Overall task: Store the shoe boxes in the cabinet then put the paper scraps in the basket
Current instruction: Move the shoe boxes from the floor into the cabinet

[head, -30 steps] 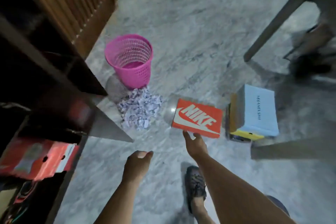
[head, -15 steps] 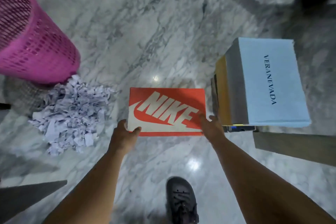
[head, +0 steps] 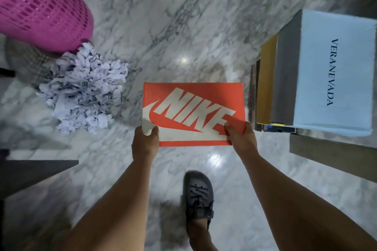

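Observation:
An orange shoe box [head: 193,100] with a large white logo is in the middle of the view, above the marble floor. My left hand [head: 145,142] grips its near left corner and my right hand [head: 241,138] grips its near right corner, thumbs on the lid. To the right stands a stack of shoe boxes topped by a light blue box [head: 334,73] with dark lettering; a brown box [head: 266,81] sits under it. A heap of white paper scraps [head: 83,89] lies on the floor at left, against the pink mesh basket [head: 40,8]. The cabinet is out of view.
My foot in a dark clog [head: 199,195] stands on the marble floor below the box. A dark edge of furniture [head: 36,173] juts in at lower left. A grey-brown beam [head: 334,157] lies at right, just below the box stack.
Both hands went from reaching, empty, to gripping the orange box's near corners. The box now sits closer to me, and the view has tilted down toward the floor.

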`<state>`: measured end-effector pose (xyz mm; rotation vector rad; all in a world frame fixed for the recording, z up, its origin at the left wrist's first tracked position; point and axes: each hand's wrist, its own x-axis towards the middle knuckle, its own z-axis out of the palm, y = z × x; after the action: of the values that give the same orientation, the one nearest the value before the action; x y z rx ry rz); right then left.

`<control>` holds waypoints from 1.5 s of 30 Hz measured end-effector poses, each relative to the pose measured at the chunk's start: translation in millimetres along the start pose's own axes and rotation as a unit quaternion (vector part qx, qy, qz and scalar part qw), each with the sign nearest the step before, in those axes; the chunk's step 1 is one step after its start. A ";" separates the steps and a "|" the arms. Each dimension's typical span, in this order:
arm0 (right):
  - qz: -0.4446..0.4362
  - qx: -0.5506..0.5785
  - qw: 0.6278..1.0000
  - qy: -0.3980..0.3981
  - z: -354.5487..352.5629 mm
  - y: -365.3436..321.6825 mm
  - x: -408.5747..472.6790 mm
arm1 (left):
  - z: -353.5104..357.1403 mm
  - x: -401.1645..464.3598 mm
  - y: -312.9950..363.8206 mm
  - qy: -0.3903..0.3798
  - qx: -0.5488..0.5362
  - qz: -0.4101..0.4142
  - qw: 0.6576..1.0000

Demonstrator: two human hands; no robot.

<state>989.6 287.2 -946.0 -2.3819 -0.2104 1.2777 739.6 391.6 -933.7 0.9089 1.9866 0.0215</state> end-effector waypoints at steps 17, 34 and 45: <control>-0.290 -0.100 0.948 -0.084 29.3 37.6 -433.3 | -289.6 -332.2 -289.1 0.188 -0.299 -0.056 0.934; -0.538 -0.008 0.791 -0.291 272.7 -161.6 -813.4 | -656.2 -446.7 -406.2 0.617 -0.426 0.011 0.661; -0.558 -0.116 0.673 -0.471 420.5 -210.5 -917.7 | -765.1 -398.2 -471.1 0.661 -0.430 -0.077 0.610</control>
<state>139.6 300.9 -362.4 -0.9282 -1.8480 1.5827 9.7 57.8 -366.4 -0.1373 2.7455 1.8765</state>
